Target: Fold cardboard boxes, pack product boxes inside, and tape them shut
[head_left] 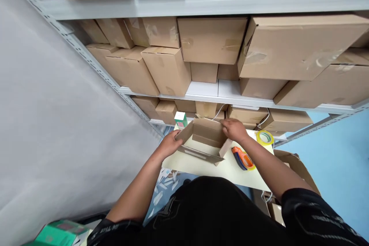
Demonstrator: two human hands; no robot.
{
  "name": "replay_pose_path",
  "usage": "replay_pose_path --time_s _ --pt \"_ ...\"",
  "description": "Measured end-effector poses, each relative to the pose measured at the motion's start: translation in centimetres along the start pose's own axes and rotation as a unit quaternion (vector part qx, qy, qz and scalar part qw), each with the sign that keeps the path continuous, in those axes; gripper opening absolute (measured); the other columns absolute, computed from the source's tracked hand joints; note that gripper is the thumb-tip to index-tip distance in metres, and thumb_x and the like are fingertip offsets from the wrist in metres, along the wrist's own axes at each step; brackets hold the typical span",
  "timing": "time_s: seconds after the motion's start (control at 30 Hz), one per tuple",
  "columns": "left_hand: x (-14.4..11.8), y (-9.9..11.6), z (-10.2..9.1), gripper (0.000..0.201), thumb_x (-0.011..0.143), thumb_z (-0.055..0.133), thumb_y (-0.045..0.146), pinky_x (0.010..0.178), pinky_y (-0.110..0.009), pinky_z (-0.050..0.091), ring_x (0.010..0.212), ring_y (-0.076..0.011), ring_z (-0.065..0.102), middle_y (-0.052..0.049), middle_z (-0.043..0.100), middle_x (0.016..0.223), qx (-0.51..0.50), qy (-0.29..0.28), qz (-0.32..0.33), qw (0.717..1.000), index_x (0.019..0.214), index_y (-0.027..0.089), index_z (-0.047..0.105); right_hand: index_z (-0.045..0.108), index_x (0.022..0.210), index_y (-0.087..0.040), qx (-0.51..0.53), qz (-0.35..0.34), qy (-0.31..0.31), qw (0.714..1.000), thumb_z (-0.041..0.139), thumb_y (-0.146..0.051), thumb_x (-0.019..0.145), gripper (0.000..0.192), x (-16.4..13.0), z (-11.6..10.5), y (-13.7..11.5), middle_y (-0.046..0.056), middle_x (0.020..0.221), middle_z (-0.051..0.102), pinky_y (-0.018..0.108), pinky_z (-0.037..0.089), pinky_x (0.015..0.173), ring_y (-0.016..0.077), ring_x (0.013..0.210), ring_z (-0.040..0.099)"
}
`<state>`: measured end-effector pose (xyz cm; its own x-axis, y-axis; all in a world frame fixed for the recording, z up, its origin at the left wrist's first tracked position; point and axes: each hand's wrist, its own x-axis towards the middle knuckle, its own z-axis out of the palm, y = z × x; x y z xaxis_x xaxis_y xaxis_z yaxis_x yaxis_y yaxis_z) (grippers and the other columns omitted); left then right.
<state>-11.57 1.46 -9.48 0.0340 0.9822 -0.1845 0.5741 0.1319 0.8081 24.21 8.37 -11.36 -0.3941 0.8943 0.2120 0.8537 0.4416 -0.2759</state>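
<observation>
Left hand: we see our left hand (170,143) at the left end of the open cardboard box (203,140), fingers curled over the edge of its left flap and gripping it.
Right hand: our right hand (235,129) lies on the box's far right corner, fingers bent down over the rim and closed on the cardboard there.
Cardboard box: small, brown and open at the top, it sits on the bench (201,167) between our two hands, flaps spread outward; we see only bare cardboard inside it.
Bench: a pale, cream-coloured top just in front of our body, standing against the shelving.
Tape dispenser: an orange and blue tape dispenser (242,158) lies on the bench just to the right of the box, under our right forearm and not touching our hands.
Tape roll: a yellow-rimmed roll of tape (265,137) lies flat near the bench's far right corner, apart from the box.
Green carton: a small green and white carton (180,119) stands upright at the back left of the bench, just behind the box.
Shelving: grey metal shelves (230,0) rise above the bench, packed with closed brown cartons (211,40) in several tiers.
Floor: white scraps of paper (164,186) lie scattered below the bench's left edge.
Lower left corner: a green packet (59,233) shows near our left elbow; we cannot tell what it rests on.
</observation>
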Motion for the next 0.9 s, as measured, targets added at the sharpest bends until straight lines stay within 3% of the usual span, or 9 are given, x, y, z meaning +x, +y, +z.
replay_pose_path --time_s 0.07,0.13,0.2,0.3,0.4,0.5,0.57,0.77,0.9 --pt "0.0 -0.1 -0.2 0.052 0.079 0.07 0.031 0.102 -0.042 0.054 0.123 -0.0327 0.066 -0.009 0.066 0.136 0.014 -0.004 0.024 1.0 0.13 0.024 0.066 0.076 0.105 -0.018 -0.053 0.054 0.129 0.989 0.061 -0.026 0.093 0.021 -0.7 1.0 -0.5 0.013 0.097 0.074 0.04 0.043 0.09 0.0297 0.098 0.061" --pt "0.0 -0.2 -0.5 0.052 0.083 0.068 0.034 0.106 -0.043 0.052 0.13 -0.0311 0.062 -0.01 0.063 0.139 0.014 -0.031 0.043 0.999 0.133 0.024 0.06 0.072 0.087 -0.019 -0.084 0.115 0.239 0.961 0.058 -0.033 0.099 0.023 -2.1 2.4 -1.3 0.012 0.084 0.068 0.04 0.042 0.084 0.0285 0.087 0.057" --pt "0.2 -0.5 -0.9 0.039 0.086 0.066 0.037 0.109 -0.044 0.051 0.129 -0.03 0.062 -0.009 0.065 0.132 0.019 -0.072 0.062 0.995 0.123 0.024 0.062 0.065 0.075 -0.022 -0.08 0.139 0.269 0.95 0.054 -0.036 0.104 0.034 -4.0 3.9 -2.5 0.009 0.073 0.062 0.039 0.042 0.078 0.0259 0.077 0.055" --pt "0.5 -1.4 -1.4 0.03 0.092 0.063 0.044 0.108 -0.044 0.053 0.123 -0.0291 0.066 -0.009 0.068 0.127 0.033 -0.142 0.096 0.985 0.113 0.024 0.067 0.069 0.082 -0.022 -0.01 0.104 0.218 0.97 0.052 -0.035 0.106 0.033 -6.6 5.8 -4.4 0.01 0.081 0.07 0.042 0.046 0.085 0.0262 0.084 0.062" --pt "1.0 -3.2 -1.1 0.048 0.097 0.06 0.059 0.115 -0.048 0.05 0.135 -0.0322 0.06 -0.012 0.063 0.143 0.073 -0.194 0.144 0.968 0.128 0.024 0.07 0.076 0.103 -0.023 0.098 0.039 0.123 0.987 0.049 -0.033 0.108 0.03 -8.6 6.7 -5.6 0.01 0.111 0.078 0.047 0.049 0.103 0.0287 0.112 0.067" --pt "1.4 -6.0 0.1 0.073 0.085 0.073 0.07 0.121 -0.054 0.044 0.148 -0.0394 0.048 -0.017 0.055 0.156 0.153 -0.205 0.189 0.948 0.14 0.022 0.068 0.08 0.109 -0.027 0.16 0.03 0.033 0.986 0.048 -0.038 0.108 0.033 -10.8 6.9 -5.7 0.008 0.14 0.071 0.055 0.048 0.113 0.0315 0.133 0.062" --pt "1.6 -7.9 0.8 0.078 0.081 0.078 0.07 0.122 -0.055 0.044 0.15 -0.0403 0.046 -0.018 0.054 0.158 0.176 -0.208 0.217 0.937 0.143 0.022 0.067 0.081 0.115 -0.029 0.181 0.035 -0.011 0.983 0.05 -0.041 0.107 0.034 -12.8 6.9 -5.3 0.009 0.151 0.064 0.06 0.047 0.115 0.0342 0.14 0.058" --pt "2.6 -11.1 1.2 0.075 0.08 0.084 0.063 0.122 -0.056 0.044 0.151 -0.038 0.045 -0.015 0.052 0.161 0.15 -0.233 0.267 0.923 0.144 0.027 0.068 0.059 0.154 -0.032 0.194 0.032 -0.095 0.976 0.057 -0.046 0.104 0.052 -17.5 7.3 -3.9 0.01 0.164 0.049 0.064 0.04 0.122 0.0366 0.151 0.048" --pt "3.3 -11.3 1.7 0.047 0.085 0.083 0.054 0.12 -0.057 0.044 0.146 -0.0353 0.048 -0.012 0.065 0.147 0.125 -0.205 0.287 0.927 0.124 0.029 0.08 0.053 0.158 -0.032 0.198 0.004 -0.13 0.972 0.061 -0.035 0.098 0.061 -17.5 7.4 -2.8 0.009 0.168 0.043 0.062 0.039 0.123 0.0364 0.154 0.043"
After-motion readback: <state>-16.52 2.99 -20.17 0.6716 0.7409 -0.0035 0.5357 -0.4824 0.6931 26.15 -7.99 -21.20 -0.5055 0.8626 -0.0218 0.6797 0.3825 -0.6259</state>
